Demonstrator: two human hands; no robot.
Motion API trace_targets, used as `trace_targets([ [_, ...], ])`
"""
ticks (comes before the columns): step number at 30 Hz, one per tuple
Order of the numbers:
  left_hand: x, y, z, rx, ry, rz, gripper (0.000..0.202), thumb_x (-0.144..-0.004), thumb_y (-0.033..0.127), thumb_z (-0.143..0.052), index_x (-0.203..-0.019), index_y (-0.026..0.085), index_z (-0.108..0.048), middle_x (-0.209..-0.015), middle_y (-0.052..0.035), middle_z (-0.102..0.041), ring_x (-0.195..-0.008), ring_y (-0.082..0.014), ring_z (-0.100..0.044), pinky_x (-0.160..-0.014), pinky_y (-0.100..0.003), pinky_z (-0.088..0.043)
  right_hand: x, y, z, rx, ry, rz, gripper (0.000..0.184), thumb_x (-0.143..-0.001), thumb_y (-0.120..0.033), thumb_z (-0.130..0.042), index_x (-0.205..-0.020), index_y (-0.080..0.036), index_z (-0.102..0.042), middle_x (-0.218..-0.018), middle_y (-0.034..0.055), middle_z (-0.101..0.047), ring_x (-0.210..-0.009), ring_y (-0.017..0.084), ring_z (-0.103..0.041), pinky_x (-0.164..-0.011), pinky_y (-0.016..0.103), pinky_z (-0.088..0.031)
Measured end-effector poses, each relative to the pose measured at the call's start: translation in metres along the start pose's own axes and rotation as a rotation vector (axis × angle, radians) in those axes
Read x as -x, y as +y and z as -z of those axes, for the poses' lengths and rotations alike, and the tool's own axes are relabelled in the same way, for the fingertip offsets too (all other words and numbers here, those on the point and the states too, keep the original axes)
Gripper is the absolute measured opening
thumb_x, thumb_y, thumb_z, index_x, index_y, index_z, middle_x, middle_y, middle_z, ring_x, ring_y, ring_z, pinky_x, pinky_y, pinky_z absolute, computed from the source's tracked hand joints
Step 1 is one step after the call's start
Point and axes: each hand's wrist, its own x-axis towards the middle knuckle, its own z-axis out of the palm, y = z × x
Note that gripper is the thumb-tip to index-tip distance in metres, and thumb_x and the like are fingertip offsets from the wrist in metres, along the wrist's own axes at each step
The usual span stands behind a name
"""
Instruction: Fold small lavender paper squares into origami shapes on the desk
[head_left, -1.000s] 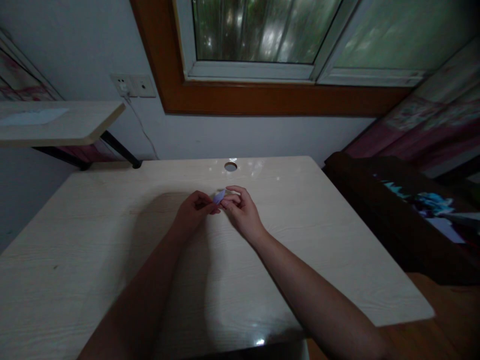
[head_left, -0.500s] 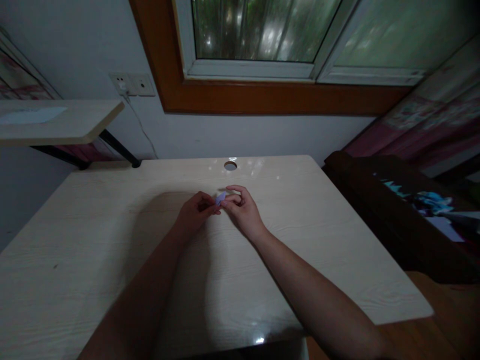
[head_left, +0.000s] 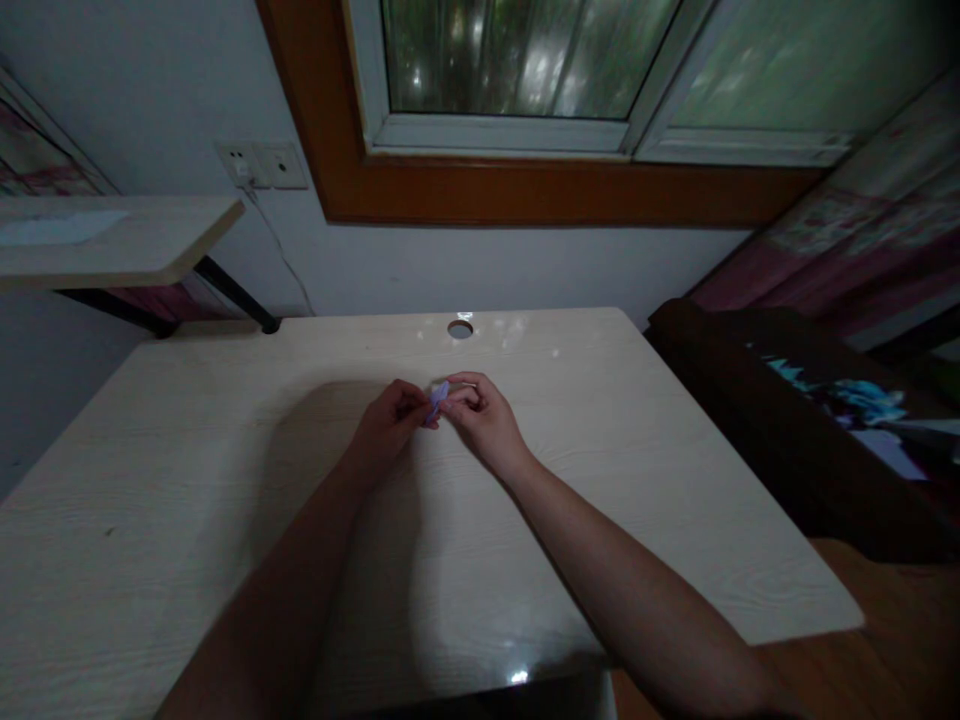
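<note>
Between my two hands is a small piece of folded purple paper [head_left: 438, 395], held just above the far half of the pale wooden desk [head_left: 600, 480]. My left hand [head_left: 391, 418] pinches its left side between thumb and fingers. From the right, my right hand [head_left: 484, 418] grips the other side with thumb and forefinger, its remaining fingers curled loosely. My fingertips cover part of the paper, so its full shape is hard to make out.
A round cable hole [head_left: 460, 329] lies beyond my hands near the desk's back edge. At the left a raised shelf [head_left: 150, 250] stands on black legs. Wall sockets [head_left: 261, 166] hold a plugged white cable. Past the desk's right side is a dark brown piece of furniture [head_left: 735, 420].
The purple paper has turned a little between my fingers and shows more of its surface. My fingers have shifted slightly; both arms stay nearly in place.
</note>
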Motion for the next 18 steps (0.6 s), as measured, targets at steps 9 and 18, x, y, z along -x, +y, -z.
trace_targets([
  [9,0.0002,-0.0008,0.0001,-0.064,0.004,-0.025,0.027,-0.081,0.036,-0.072,-0.091,0.019,-0.053,-0.076,0.0004,-0.067,-0.071,-0.0147,-0.067,-0.071,-0.029,-0.052,-0.0006,0.0029,0.0002,0.063,0.008,0.007,0.039,-0.072,-0.031,-0.077,-0.108,-0.023,-0.062,-0.075,-0.0022,-0.069,-0.070,0.014,-0.064,-0.073,0.029,-0.049],
  [18,0.0006,-0.0012,0.0008,-0.086,-0.021,-0.042,0.024,-0.084,0.034,-0.069,-0.093,0.019,-0.053,-0.078,-0.0003,-0.067,-0.073,-0.0148,-0.066,-0.072,-0.029,-0.051,0.0006,-0.0001,-0.0007,0.076,0.013,-0.002,0.038,-0.073,-0.031,-0.076,-0.107,-0.022,-0.062,-0.075,-0.0015,-0.069,-0.069,0.015,-0.064,-0.071,0.030,-0.049],
])
